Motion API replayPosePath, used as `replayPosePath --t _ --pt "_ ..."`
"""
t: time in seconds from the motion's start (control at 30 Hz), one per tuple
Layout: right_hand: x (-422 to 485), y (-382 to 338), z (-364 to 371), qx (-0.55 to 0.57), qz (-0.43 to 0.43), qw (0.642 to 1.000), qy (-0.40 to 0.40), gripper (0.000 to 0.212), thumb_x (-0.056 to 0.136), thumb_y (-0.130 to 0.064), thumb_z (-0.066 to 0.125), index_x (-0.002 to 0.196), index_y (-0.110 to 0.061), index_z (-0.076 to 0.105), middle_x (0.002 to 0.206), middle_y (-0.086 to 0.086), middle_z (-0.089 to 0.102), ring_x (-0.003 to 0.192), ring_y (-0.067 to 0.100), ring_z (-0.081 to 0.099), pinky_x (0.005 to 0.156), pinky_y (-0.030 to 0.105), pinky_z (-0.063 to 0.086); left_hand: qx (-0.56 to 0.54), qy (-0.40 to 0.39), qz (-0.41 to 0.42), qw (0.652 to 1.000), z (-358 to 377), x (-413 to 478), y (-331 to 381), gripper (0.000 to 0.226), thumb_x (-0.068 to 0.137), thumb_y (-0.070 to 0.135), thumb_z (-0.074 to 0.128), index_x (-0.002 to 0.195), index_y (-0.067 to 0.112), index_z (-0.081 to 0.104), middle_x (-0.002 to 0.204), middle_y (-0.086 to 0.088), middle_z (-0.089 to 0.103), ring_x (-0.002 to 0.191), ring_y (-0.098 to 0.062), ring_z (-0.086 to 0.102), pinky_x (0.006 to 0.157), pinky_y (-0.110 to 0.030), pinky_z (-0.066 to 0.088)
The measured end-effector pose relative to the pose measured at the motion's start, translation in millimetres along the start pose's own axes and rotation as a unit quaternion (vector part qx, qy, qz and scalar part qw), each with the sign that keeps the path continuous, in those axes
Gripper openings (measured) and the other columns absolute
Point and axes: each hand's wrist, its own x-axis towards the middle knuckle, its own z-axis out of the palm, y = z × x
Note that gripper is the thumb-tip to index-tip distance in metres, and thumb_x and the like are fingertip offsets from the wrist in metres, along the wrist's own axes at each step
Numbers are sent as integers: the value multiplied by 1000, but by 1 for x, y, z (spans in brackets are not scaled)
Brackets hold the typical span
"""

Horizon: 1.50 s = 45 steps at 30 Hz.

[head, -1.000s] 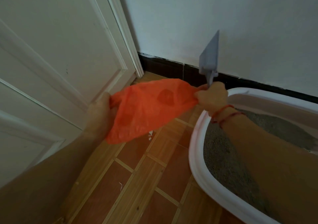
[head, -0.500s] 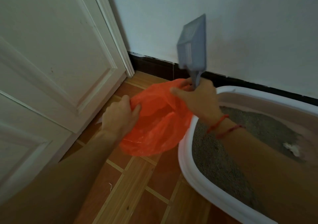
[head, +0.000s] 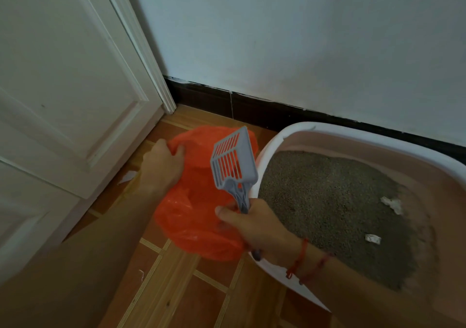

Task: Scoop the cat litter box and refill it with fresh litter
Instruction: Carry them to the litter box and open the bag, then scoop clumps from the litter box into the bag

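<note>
Beside the litter box (head: 274, 138), at nine o'clock, we are gripping the bag (head: 199, 216) with our left hand (head: 161, 166) and the scoop (head: 233, 161) with our right hand (head: 257, 227); scooping probably comes next.

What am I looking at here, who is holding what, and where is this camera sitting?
No machine: these are a person's two bare hands, filmed by one wide-angle camera worn on their head, looking down at a tiled floor beside a white door. The left hand has its grip on the rim of a thin orange plastic bag. The right hand holds a grey slotted plastic litter scoop by its handle, above the bag. To the right sits a white-rimmed litter box of grey litter, with two small white scraps on it.
</note>
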Motion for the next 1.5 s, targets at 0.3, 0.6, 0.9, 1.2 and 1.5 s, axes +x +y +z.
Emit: replayPosePath --t 0.3,0.6,0.9,1.2,1.5 --pt "-12 10 -4 -90 -36 995 19 33 88 -36 65 64 -15 60 68 7 70 43 2 50 50 24 44 139 -124 101 977 15 -38 -23 21 101 32 47 111 14 46 78 5 56 60 -8 59 50 -16 41" --pt "-1 -18 -76 -112 -76 975 176 33 88 -38 64 68 -14 56 51 -7 43 47 8 40 48 27 37 -43 -115 54 991 16 -39 23 22 98 37 51 107 17 44 85 -6 62 62 -22 66 53 -35 57" --pt "-10 -22 -159 -230 -88 926 285 18 95 -38 52 105 -23 53 89 0 61 68 14 58 58 31 52 92 -107 46 989 30 -40 -2 26 93 39 52 101 15 46 82 -9 62 68 -29 64 58 -44 55" --pt "-42 -8 -220 -505 11 817 278 26 99 -34 42 115 -16 50 86 1 61 76 20 63 71 40 56 84 -112 47 989 33 -47 4 27 94 35 51 98 9 49 84 -14 61 74 -36 62 68 -48 55" --pt "-50 -2 -227 -642 -15 722 259 22 96 -32 45 113 -25 58 92 -1 66 84 23 63 84 41 52 15 -127 44 991 24 -60 18 25 97 32 53 103 10 46 83 -11 59 64 -26 62 55 -37 52"
